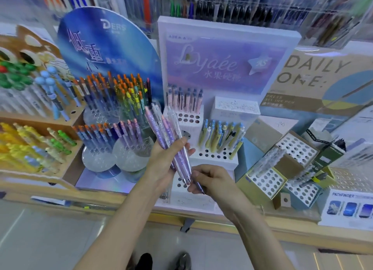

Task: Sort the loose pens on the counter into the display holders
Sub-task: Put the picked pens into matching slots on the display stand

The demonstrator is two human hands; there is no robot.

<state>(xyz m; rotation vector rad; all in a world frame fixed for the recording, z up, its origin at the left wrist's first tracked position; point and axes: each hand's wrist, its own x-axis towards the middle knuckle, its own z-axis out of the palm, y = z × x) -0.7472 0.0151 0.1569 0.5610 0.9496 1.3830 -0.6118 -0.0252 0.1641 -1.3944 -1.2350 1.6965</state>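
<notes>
1. Pens (161,126): bundled in left hand (161,158), fingers curled round barrels, above white holder (214,161).
2. Right hand (212,178): pinching one pen (200,188) near tip.
3. Probably light, stiff, slick; grip mid-barrel.

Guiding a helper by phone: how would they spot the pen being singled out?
Find the white Lyaée display stand at the centre. In front of it the left hand grips a bunch of lilac pens. The one meant is the single darker purple pen just below that bunch, pinched by the right hand alone.
</notes>
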